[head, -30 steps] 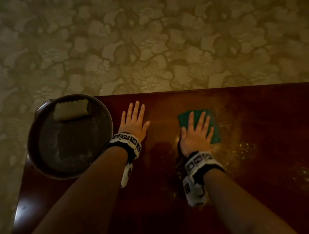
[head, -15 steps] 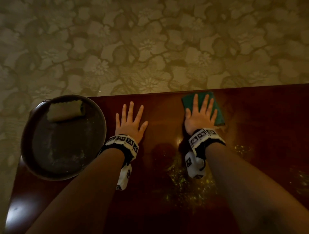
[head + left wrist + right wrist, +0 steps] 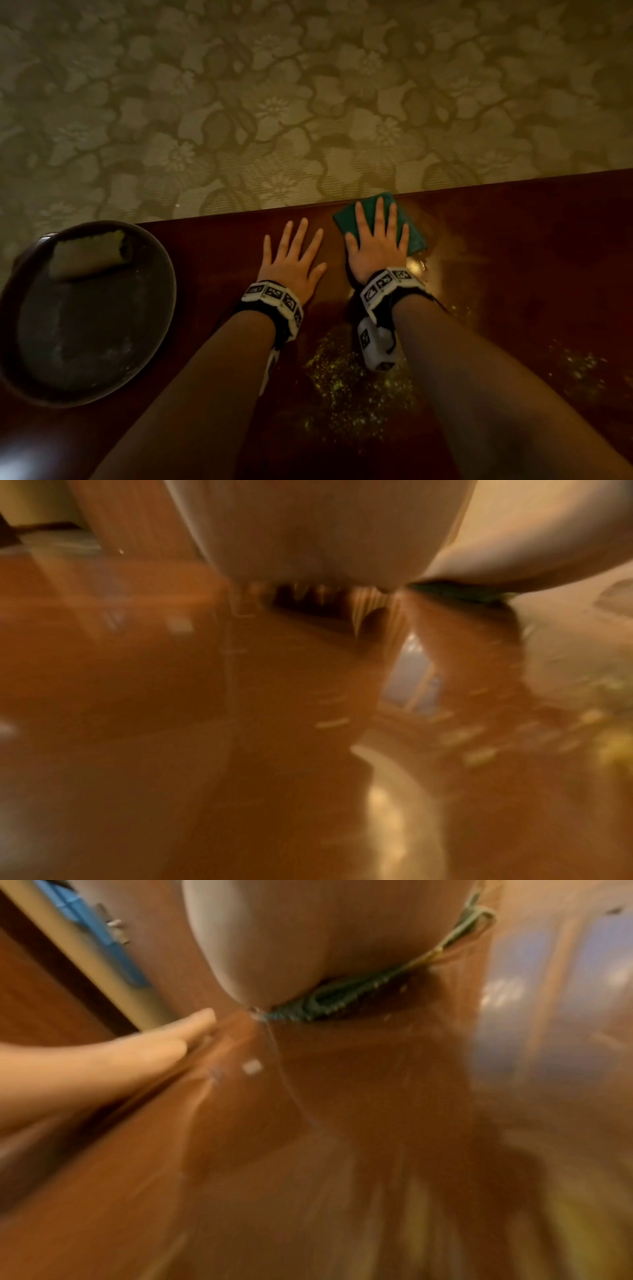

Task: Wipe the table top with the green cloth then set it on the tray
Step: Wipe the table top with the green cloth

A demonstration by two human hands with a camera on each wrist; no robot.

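Observation:
The green cloth point(image 3: 412, 229) lies flat at the far edge of the dark wooden table top point(image 3: 513, 274). My right hand point(image 3: 376, 240) presses on it with straight, spread fingers. The right wrist view shows the cloth's folded edge point(image 3: 329, 999) squeezed under my palm. My left hand point(image 3: 291, 260) rests flat on the bare wood just left of the cloth, fingers spread, holding nothing. The round dark tray point(image 3: 144, 359) sits at the table's left end, well left of both hands. Yellowish crumbs point(image 3: 349, 377) are scattered on the wood between my forearms.
A pale folded cloth or sponge point(image 3: 89, 257) lies at the far side of the tray. More crumbs point(image 3: 579, 366) speckle the wood at the right. Beyond the table's far edge is patterned floral carpet point(image 3: 274, 102). Both wrist views are blurred.
My right hand has pushed the green cloth away from me, from mid-table to the far edge, uncovering the crumbs near my forearms. The left hand has stayed flat in place.

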